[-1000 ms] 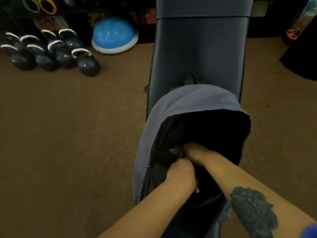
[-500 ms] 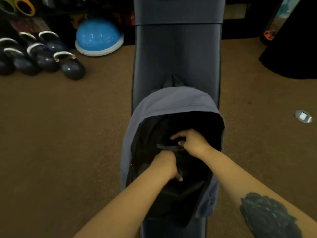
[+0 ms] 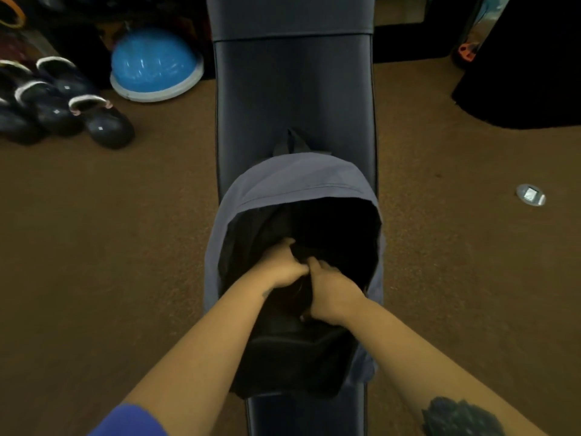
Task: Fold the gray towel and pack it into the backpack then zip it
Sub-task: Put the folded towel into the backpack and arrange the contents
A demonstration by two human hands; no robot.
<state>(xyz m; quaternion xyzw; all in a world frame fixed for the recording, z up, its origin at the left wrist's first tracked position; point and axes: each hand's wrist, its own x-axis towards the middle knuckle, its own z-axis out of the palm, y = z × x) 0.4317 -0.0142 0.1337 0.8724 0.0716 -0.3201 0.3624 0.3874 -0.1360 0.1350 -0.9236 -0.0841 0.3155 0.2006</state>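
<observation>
The backpack (image 3: 295, 184) lies lengthwise on the worktop (image 3: 294, 89), a narrow padded bench running straight away from the person. Its top, with the carry loop, points toward the far end, and its base is toward the near end. Its mouth gapes wide and dark, and the gray fabric spills slightly over both long edges of the worktop.

Both hands are inside that mouth, touching each other at the middle of the opening. The left hand (image 3: 281, 269) is curled into a fist on dark material. The right hand (image 3: 333, 294) presses against it from the right, fingers bent and closed on the same dark stuff. Whether that is the towel, the lining or a zip tab cannot be told, as the interior is too dark.

No towel shows on the worktop or the floor (image 3: 110, 247), so it is most likely already inside, under or ahead of the hands; this is a guess.

The backpack's long axis follows the worktop, so the zip line probably arcs from the near left side, over the far top, and back to the near right. Both hands sit about equally near the opening's centre. Closing would mean one hand pinning the near rim while the other draws a slider along that arc. No slider can be made out.
</observation>
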